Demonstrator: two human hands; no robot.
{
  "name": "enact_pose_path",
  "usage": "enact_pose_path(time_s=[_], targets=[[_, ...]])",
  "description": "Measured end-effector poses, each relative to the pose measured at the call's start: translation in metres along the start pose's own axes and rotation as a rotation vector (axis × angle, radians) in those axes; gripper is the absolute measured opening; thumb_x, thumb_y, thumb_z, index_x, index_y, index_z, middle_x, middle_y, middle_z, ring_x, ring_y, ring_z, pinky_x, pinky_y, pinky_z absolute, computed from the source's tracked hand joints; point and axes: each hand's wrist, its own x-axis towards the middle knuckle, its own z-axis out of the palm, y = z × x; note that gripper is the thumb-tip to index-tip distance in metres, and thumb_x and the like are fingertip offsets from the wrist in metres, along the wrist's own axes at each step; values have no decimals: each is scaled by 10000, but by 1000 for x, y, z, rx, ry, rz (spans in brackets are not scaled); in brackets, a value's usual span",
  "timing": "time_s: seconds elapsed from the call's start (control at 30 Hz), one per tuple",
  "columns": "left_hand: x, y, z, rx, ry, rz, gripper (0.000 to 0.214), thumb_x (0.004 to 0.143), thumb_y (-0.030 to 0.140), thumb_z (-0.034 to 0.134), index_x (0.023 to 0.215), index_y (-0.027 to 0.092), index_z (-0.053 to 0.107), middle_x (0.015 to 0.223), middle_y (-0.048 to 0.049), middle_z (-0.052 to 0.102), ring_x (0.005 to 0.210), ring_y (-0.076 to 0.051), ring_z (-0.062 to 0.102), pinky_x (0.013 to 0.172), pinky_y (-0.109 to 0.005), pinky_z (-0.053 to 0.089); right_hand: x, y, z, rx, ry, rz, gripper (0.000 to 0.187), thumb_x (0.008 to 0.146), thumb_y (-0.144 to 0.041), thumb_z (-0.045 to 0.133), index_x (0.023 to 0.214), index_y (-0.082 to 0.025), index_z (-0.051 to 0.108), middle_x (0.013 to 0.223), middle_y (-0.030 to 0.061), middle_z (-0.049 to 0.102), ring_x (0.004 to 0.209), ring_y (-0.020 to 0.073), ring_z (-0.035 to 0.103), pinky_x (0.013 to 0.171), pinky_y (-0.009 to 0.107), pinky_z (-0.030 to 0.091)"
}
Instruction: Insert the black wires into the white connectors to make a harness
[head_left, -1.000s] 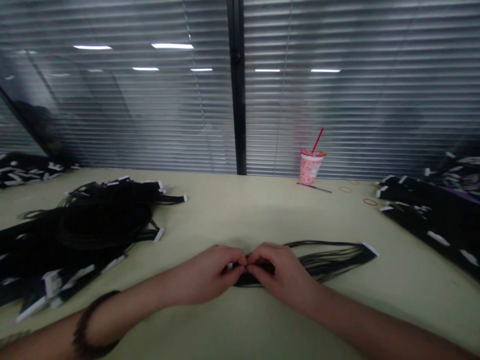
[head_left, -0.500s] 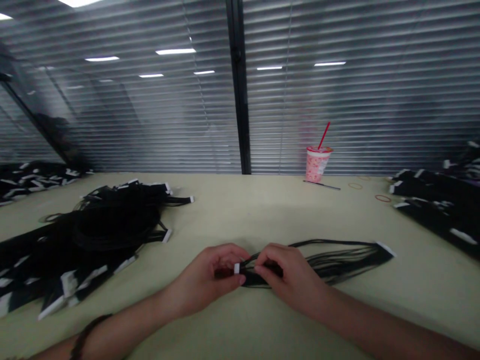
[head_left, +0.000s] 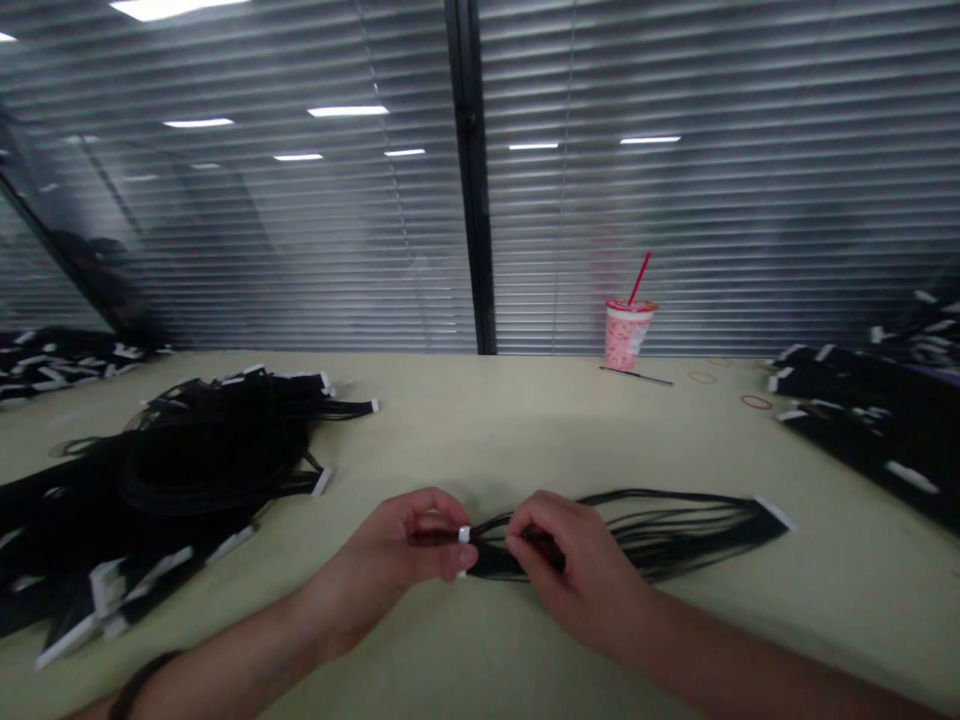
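Observation:
A bundle of thin black wires (head_left: 660, 525) with white connector ends lies on the pale table (head_left: 525, 420) in front of me. My left hand (head_left: 405, 548) pinches the bundle's left end, where a small white connector shows between thumb and fingers. Close beside it, my right hand (head_left: 574, 570) is curled on the wires just to the right. The bundle fans out to the right and ends in a white connector strip (head_left: 774, 513).
A large heap of black wire bundles (head_left: 172, 470) lies at the left, and more bundles (head_left: 862, 420) at the right edge. A pink cup with a red straw (head_left: 626, 332) stands by the blinds. Rubber bands (head_left: 755, 402) and a thin stick lie near it.
My hands have drawn slightly apart along the bundle, and the white connector now shows at my left fingertips. The view has shifted a little.

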Motion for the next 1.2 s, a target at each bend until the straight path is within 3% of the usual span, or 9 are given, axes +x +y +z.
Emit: enact_pose_path(time_s=[0.23, 0.5, 0.73, 0.97, 1.2], targets=[[1, 0, 2, -69, 66, 10, 223, 614, 153, 708, 759, 163, 539, 671, 28, 615, 612, -85, 511, 579, -197, 345, -1, -1, 0, 23, 27, 2, 63, 774, -100, 475, 748, -150, 501, 693, -24, 492, 626, 60, 429, 565, 174, 298], [-2, 1, 6, 25, 208, 54, 169, 612, 207, 711, 658, 153, 557, 541, 58, 521, 530, -69, 441, 543, -196, 314, -3, -1, -1, 20, 62, 27, 70, 775, -94, 453, 752, -151, 486, 694, -19, 483, 616, 65, 426, 556, 183, 297], [-1, -1, 2, -115, 92, 25, 130, 640, 176, 695, 716, 164, 591, 630, 35, 585, 567, -60, 476, 540, -172, 331, 0, -2, -2, 12, 76, 2, 72, 782, -96, 461, 747, -150, 495, 698, -17, 496, 632, 65, 441, 569, 178, 307], [-1, 0, 0, -309, 111, -90, 111, 671, 159, 681, 759, 177, 615, 696, 26, 613, 649, -62, 550, 650, -171, 421, -3, -5, -3, -8, 86, -49, 76, 769, -71, 466, 760, -142, 491, 720, -13, 498, 659, 67, 436, 600, 177, 319], [-2, 2, 1, -347, 91, -115, 111, 676, 151, 675, 771, 165, 620, 699, 13, 607, 642, -68, 560, 642, -173, 444, -4, -8, -4, -31, 77, -44, 71, 770, -80, 456, 769, -141, 493, 740, 2, 507, 682, 83, 443, 609, 189, 330]])
